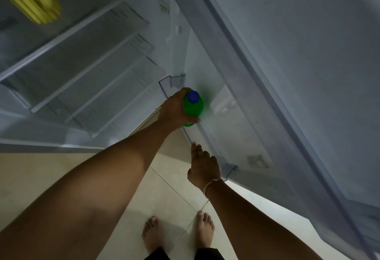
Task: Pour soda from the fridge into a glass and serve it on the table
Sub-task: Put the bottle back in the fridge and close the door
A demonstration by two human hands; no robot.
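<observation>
Left hand (174, 108) fingers curled round green soda bottle (194, 108), blue cap above the fingers, at the fridge door shelf (164, 85). Right hand (202, 166) fingers straight, together, tips touching shelf rim.

Left arm: bare, stretched forward and upward across the frame. Left hand (174, 109): fingers and thumb curled round a green bottle (194, 108) with a blue cap, gripping its upper body. Right arm: bare, extended forward, a thin band at the wrist. Right hand (203, 166): fingers straight and together, pointing forward, holding nothing. Two bare feet below.
</observation>
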